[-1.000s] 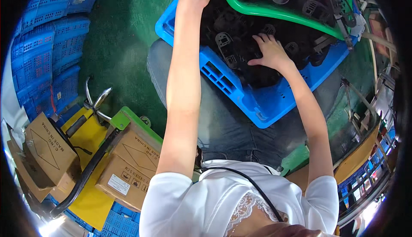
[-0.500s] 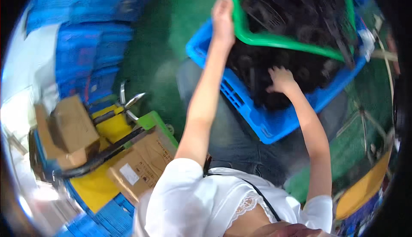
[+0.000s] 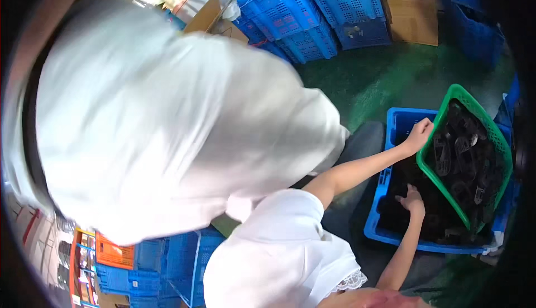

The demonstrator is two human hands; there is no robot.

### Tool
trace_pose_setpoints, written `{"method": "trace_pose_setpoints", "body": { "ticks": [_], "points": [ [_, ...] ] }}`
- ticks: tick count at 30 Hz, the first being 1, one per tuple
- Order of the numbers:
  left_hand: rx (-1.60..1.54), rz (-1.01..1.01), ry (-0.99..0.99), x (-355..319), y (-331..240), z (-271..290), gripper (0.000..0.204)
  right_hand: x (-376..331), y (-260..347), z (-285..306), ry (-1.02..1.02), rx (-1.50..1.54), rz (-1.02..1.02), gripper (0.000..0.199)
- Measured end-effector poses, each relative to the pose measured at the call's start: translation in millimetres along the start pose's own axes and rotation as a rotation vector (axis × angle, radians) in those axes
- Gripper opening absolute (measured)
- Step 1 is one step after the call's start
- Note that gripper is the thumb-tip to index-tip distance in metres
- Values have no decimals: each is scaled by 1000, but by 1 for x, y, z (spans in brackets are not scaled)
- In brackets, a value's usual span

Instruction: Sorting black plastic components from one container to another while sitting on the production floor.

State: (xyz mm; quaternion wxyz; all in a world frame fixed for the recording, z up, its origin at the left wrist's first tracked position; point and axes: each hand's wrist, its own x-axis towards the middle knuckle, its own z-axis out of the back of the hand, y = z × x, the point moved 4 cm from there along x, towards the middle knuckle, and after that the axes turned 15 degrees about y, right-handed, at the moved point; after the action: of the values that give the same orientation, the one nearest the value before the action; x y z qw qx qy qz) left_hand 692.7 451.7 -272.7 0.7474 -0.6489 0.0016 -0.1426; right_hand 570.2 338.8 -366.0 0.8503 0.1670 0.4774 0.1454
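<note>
My left hand (image 3: pixel 420 136) is closed on the rim of a green mesh basket (image 3: pixel 441 192), which leans at a tilt inside a blue plastic crate (image 3: pixel 410 111). Black moulded parts (image 3: pixel 461 150) fill the basket; their exact kind is hard to make out. Below it, my right hand (image 3: pixel 412 201) reaches into the crate with thumb and fingers apart, over more dark parts (image 3: pixel 399 219). Nothing shows in that hand, though shadow hides what its fingertips touch.
Close on my left, a large white cloth form (image 3: pixel 184 124), perhaps someone's clothing, covers much of the view. Blue crates (image 3: pixel 290 12) and a cardboard box (image 3: pixel 412 18) stand along the far side. Lower left are an orange crate (image 3: pixel 114 250) and more blue crates (image 3: pixel 151 269).
The view has swung to the left, so crate and basket now appear at the right. The white cloth form has come into view. My left hand stays at the basket's rim, my right inside the crate.
</note>
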Motion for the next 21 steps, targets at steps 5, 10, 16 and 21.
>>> {"method": "trace_pose_setpoints", "body": {
  "ticks": [5, 10, 16, 21],
  "points": [
    [179, -5, -162, -11, -4, 0, 22, -2, -2, 16, -15, -60, -157, 73],
    [239, -15, -176, -8, -6, -6, 21, 8, -3, 13, 16, -80, 7, 69],
    [211, -37, -126, -6, -14, -20, 25, -18, -8, 21, 61, -19, -37, 69],
    [245, -60, -134, -13, -7, -6, 25, -83, 17, 45, 184, 104, 311, 61]
  ]
}}
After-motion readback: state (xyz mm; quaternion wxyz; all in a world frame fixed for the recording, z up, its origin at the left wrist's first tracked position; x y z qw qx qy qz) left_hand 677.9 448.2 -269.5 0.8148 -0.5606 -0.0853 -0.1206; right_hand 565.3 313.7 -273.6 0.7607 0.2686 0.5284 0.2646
